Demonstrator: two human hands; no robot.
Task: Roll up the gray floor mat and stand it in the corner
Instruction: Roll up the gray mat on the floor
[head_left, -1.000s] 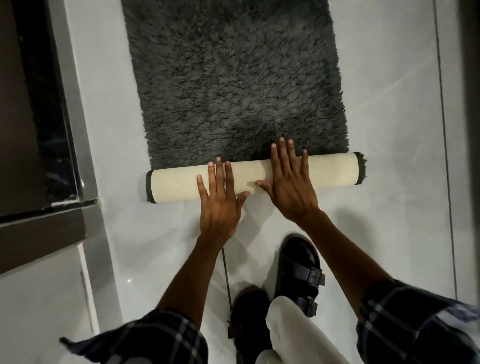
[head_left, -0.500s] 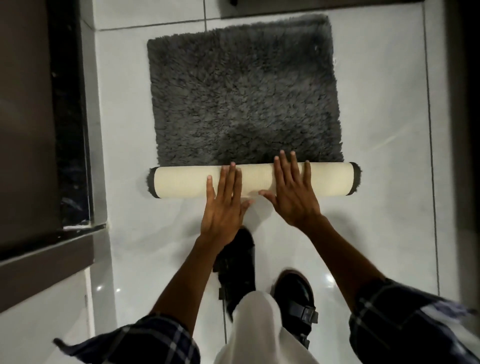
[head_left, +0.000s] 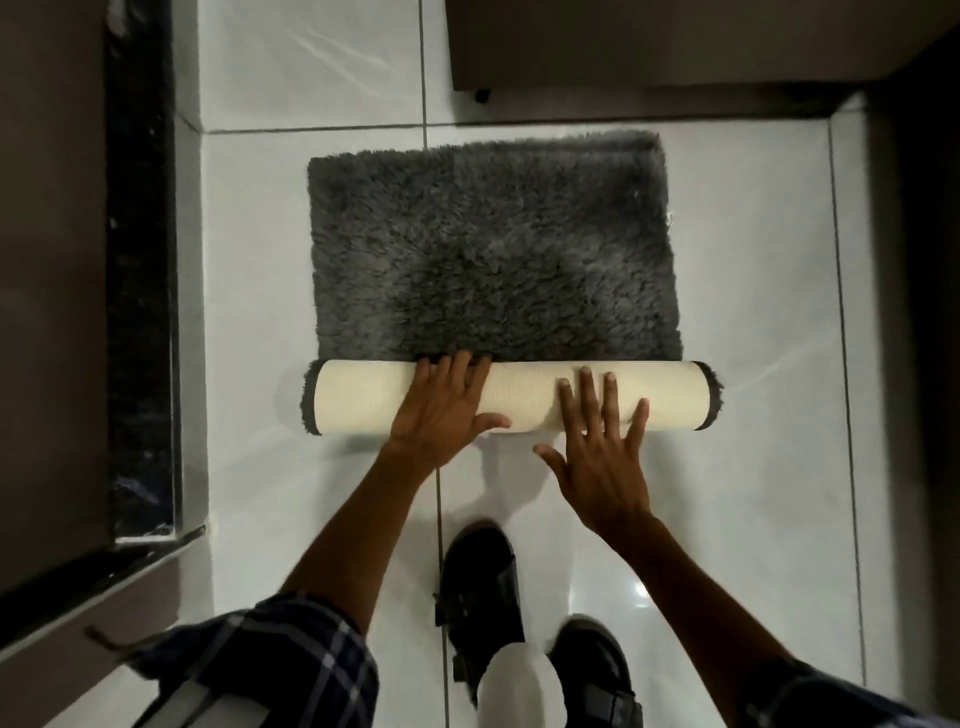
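A shaggy dark gray rectangular floor mat (head_left: 493, 249) is seen partly rolled on the white tiles. The cream-backed roll lies crosswise at its 6 o'clock edge; the unrolled pile lies flat toward 12 o'clock.

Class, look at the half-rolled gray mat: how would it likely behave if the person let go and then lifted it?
The gray mat curls into a tight roll, so it is probably floppy, not stiff. With only the left hand and right hand lying flat on it, it might unroll once released. Its smooth cream backing may slide on the glossy tiles.
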